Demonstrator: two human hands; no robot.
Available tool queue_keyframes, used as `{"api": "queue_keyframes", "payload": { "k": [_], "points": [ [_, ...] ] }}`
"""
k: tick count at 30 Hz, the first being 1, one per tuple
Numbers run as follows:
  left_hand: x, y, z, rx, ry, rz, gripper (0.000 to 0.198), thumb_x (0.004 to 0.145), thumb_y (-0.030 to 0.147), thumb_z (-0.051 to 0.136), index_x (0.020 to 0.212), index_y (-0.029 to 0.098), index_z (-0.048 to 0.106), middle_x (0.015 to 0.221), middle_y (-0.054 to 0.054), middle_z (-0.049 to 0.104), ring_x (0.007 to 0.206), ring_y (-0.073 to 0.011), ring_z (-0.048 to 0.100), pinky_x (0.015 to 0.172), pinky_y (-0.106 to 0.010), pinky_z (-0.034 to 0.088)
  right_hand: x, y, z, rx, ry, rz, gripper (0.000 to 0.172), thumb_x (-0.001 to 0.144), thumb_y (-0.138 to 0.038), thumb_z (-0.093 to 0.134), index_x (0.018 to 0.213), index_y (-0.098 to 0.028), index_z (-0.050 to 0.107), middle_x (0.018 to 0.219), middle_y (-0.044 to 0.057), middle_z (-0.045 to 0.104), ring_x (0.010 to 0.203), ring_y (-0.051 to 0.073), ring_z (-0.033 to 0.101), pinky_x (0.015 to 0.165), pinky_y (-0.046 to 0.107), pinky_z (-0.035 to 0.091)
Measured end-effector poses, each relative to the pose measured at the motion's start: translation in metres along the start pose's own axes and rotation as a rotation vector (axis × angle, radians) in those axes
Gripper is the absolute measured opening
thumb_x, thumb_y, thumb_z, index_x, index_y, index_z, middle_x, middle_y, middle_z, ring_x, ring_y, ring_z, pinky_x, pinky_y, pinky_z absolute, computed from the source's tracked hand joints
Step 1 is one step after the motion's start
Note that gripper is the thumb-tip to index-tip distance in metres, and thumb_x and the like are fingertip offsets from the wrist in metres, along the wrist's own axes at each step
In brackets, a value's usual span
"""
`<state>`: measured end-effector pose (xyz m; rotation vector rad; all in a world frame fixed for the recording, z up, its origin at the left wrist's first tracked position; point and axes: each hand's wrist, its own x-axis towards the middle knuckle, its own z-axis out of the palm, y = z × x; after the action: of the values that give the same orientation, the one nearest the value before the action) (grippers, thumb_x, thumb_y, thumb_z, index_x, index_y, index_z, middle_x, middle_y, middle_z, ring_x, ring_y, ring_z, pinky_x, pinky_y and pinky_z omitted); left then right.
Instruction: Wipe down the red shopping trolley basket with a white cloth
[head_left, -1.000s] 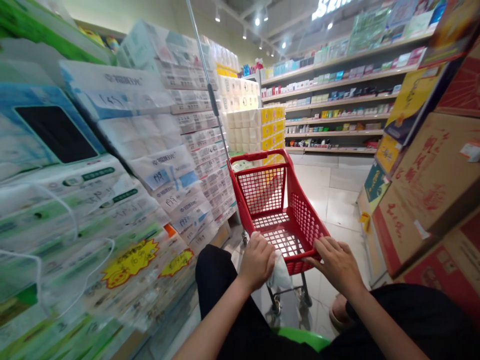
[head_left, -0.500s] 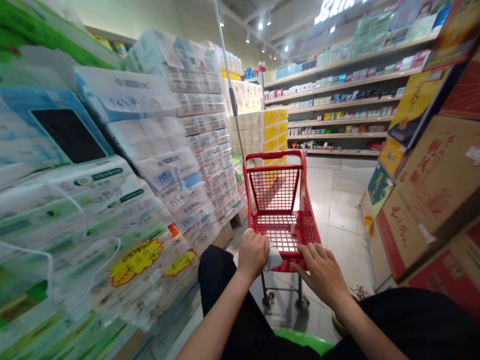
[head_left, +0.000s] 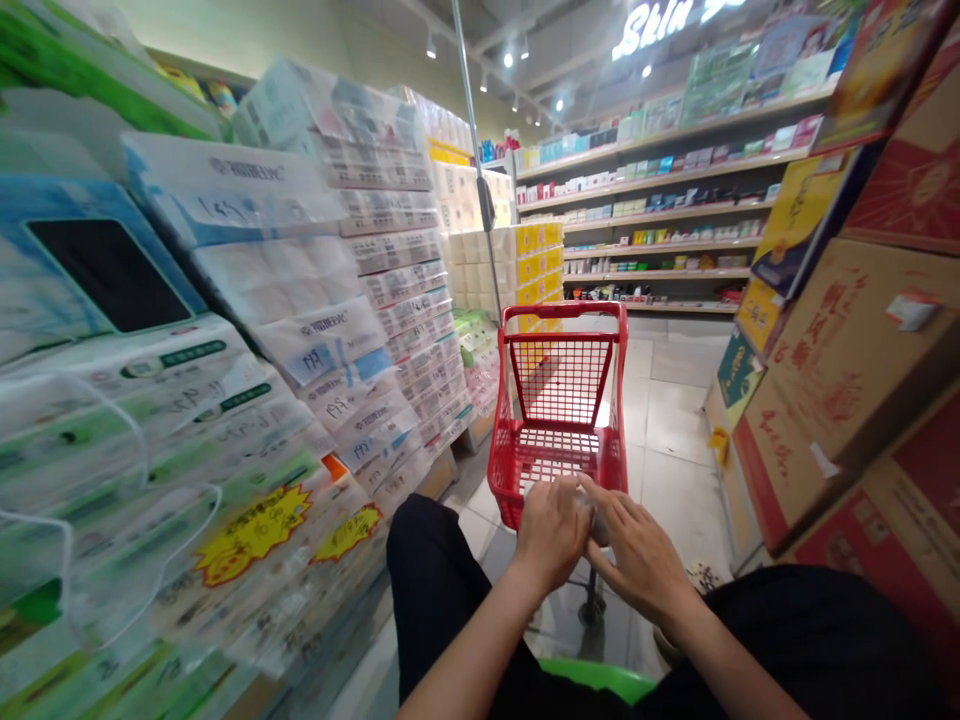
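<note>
A red plastic shopping cart (head_left: 497,465) with a grid basket stands in front of my knees, its near edge behind my hands. My left hand (head_left: 553,532) is closed round a crumpled white cloth (head_left: 533,489), mostly hidden by the fingers; it may be tissue. Close beside it, my right hand (head_left: 639,552) has its fingers stretched out, the fingertips meeting the left hand and the cloth. Both hands are at the cart's near rim; whether they touch it I cannot tell. A thin metal pole (head_left: 466,80) rises from the cart's far left corner.
Packs of tissue paper (head_left: 300,330) are stacked on the left, with a dark-screened phone (head_left: 112,272) and a white cable on them. Cardboard boxes (head_left: 862,350) are piled on the right. Stocked shelves (head_left: 660,205) line the back. A green seat edge (head_left: 600,680) shows below me.
My left hand has moved right with the cloth, off the cart's near left rim, to meet my right hand. The cart has turned slightly, and the view has shifted a little.
</note>
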<state>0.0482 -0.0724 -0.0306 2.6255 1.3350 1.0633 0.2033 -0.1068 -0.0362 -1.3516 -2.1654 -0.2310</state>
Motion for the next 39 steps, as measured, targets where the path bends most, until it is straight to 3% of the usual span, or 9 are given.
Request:
{"api": "queue_keyframes", "payload": {
  "k": [4,8,11,16,20,25,30,35,39],
  "points": [
    [-0.001,-0.023,-0.039,-0.326,0.029,0.022,0.023,0.097,0.024,0.034,0.118,0.022,0.044,0.117,-0.008,0.056,0.108,-0.0191,0.055,0.091,-0.036,0.047,0.005,0.009,-0.011,-0.115,0.071,0.042,0.064,0.090,-0.044,0.050,0.148,-0.026,0.028,0.138,0.010,0.049,0.121,0.027,0.047,0.091,0.042,0.042],
    [0.003,-0.050,-0.051,-0.238,0.099,-0.068,0.021,0.096,0.019,0.033,0.108,0.022,0.050,0.106,-0.005,0.060,0.102,-0.0179,0.058,0.089,-0.034,0.047,0.028,-0.003,-0.014,-0.168,0.106,0.012,0.053,0.092,-0.043,0.049,0.142,-0.027,0.041,0.139,0.011,0.048,0.125,0.030,0.044,0.099,0.046,0.036],
    [0.001,-0.063,-0.036,-0.101,0.104,-0.124,0.021,0.093,0.015,0.037,0.107,0.022,0.051,0.097,-0.003,0.063,0.094,-0.0187,0.059,0.089,-0.036,0.046,0.047,-0.023,-0.004,-0.138,-0.052,-0.044,0.047,0.093,-0.045,0.046,0.135,-0.023,0.048,0.129,0.012,0.057,0.118,0.027,0.051,0.097,0.042,0.040],
    [-0.010,-0.067,-0.017,-0.208,0.162,-0.210,0.028,0.093,0.012,0.033,0.115,0.022,0.047,0.108,-0.005,0.064,0.100,-0.0195,0.059,0.092,-0.038,0.044,0.069,-0.049,0.023,-0.158,-0.442,0.043,0.039,0.098,-0.041,0.035,0.126,-0.020,0.051,0.092,0.009,0.070,0.079,0.022,0.067,0.063,0.030,0.047],
    [-0.012,-0.062,-0.025,-0.363,0.156,-0.178,0.041,0.092,0.018,0.033,0.133,0.023,0.037,0.131,-0.008,0.053,0.111,-0.0190,0.057,0.098,-0.038,0.042,0.082,-0.060,0.038,-0.146,-0.516,0.011,0.027,0.096,-0.023,0.036,0.108,-0.017,0.058,0.096,0.012,0.069,0.082,0.022,0.067,0.064,0.029,0.047],
    [-0.011,-0.066,-0.027,-0.308,0.155,-0.126,0.047,0.090,0.021,0.033,0.137,0.022,0.034,0.137,-0.010,0.047,0.115,-0.0213,0.054,0.099,-0.040,0.041,0.080,-0.064,0.042,-0.158,-0.459,-0.023,0.026,0.094,-0.016,0.036,0.108,-0.017,0.058,0.100,0.011,0.067,0.086,0.021,0.066,0.064,0.028,0.044],
    [-0.012,-0.074,-0.023,-0.139,0.109,-0.118,0.036,0.089,0.022,0.036,0.124,0.022,0.045,0.109,-0.006,0.062,0.097,-0.0218,0.057,0.092,-0.039,0.042,0.052,-0.038,0.030,-0.204,-0.262,-0.120,0.017,0.096,-0.024,0.042,0.097,-0.020,0.058,0.084,0.005,0.066,0.075,0.017,0.062,0.059,0.027,0.035],
    [-0.009,-0.077,-0.025,-0.036,0.073,-0.090,0.029,0.092,0.026,0.035,0.117,0.020,0.047,0.100,-0.006,0.062,0.092,-0.0229,0.055,0.087,-0.037,0.042,0.025,0.003,0.004,-0.206,-0.137,-0.233,0.009,0.093,-0.028,0.052,0.095,-0.021,0.057,0.084,0.002,0.065,0.078,0.015,0.059,0.076,0.031,0.036],
    [-0.007,-0.068,-0.024,0.043,0.054,-0.068,0.026,0.094,0.025,0.034,0.109,0.021,0.055,0.098,-0.005,0.063,0.090,-0.0215,0.056,0.089,-0.037,0.040,0.017,0.011,-0.005,-0.223,-0.100,-0.256,0.007,0.092,-0.027,0.054,0.092,-0.021,0.057,0.083,0.002,0.062,0.079,0.016,0.056,0.082,0.033,0.034]
  ]
}}
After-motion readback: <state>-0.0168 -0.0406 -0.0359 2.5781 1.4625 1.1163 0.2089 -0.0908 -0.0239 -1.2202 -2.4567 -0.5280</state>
